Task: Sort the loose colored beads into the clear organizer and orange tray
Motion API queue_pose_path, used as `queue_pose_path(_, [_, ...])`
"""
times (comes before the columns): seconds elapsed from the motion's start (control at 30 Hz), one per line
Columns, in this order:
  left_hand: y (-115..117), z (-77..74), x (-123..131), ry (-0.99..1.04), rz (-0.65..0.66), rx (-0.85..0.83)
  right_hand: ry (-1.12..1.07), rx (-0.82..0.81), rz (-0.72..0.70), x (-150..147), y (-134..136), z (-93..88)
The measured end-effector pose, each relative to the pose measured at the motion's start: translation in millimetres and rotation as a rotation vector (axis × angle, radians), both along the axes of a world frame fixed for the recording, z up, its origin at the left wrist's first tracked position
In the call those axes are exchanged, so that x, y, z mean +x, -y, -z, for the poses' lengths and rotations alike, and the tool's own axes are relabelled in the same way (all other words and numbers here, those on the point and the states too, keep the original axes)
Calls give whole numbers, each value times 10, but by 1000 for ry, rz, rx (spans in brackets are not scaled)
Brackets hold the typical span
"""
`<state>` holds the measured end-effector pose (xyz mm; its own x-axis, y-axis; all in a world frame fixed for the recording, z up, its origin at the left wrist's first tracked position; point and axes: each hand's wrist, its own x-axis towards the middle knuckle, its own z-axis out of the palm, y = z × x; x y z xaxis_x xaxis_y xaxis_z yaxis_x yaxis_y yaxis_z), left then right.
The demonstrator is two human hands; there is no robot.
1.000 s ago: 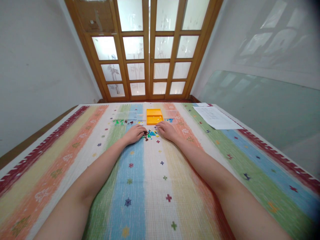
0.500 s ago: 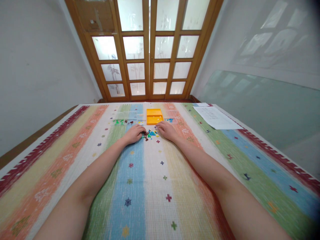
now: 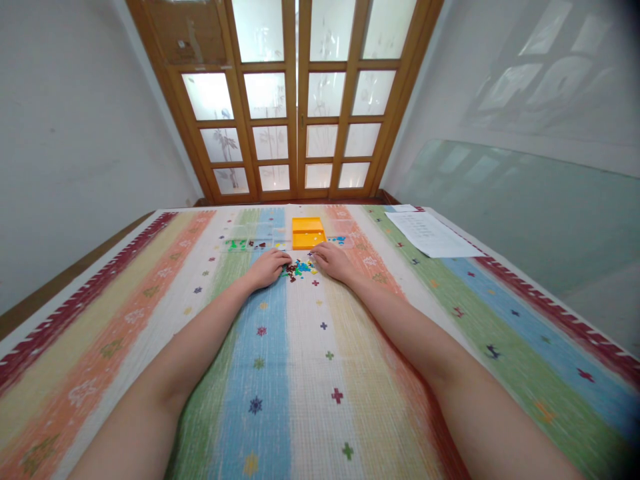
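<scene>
A small pile of tiny coloured pieces (image 3: 299, 269) lies on the striped cloth (image 3: 300, 373), far out in front of me. My left hand (image 3: 267, 267) rests palm down at the pile's left edge with its fingers curled under; what they hold, if anything, is hidden. My right hand (image 3: 334, 261) lies flat at the pile's right edge, fingers stretched toward the orange tray (image 3: 309, 234). Just beyond the pile stands that orange tray. Clear compartments flank it, with green pieces (image 3: 236, 244) on the left and blue pieces (image 3: 340, 239) on the right.
A white printed sheet (image 3: 431, 235) lies at the far right of the cloth. Wooden glazed doors (image 3: 300, 100) stand behind the table. A glass pane (image 3: 525, 207) leans along the right wall. A few stray pieces (image 3: 316, 283) lie just nearer than the pile.
My left hand's fingers have edged slightly away from me along the pile's left side. The right hand has stayed put.
</scene>
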<state>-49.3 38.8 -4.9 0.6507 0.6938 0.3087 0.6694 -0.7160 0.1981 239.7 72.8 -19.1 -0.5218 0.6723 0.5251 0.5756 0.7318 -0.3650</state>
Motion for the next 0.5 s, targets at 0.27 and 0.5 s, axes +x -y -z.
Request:
queue_pose_path(0.27, [-99,67,-161,107,-216,109,5,-2,-8,12,-41,37])
queue_pose_path(0.5, [-278,160,-468,211,-457,135,7,-7,-7,9,-34,33])
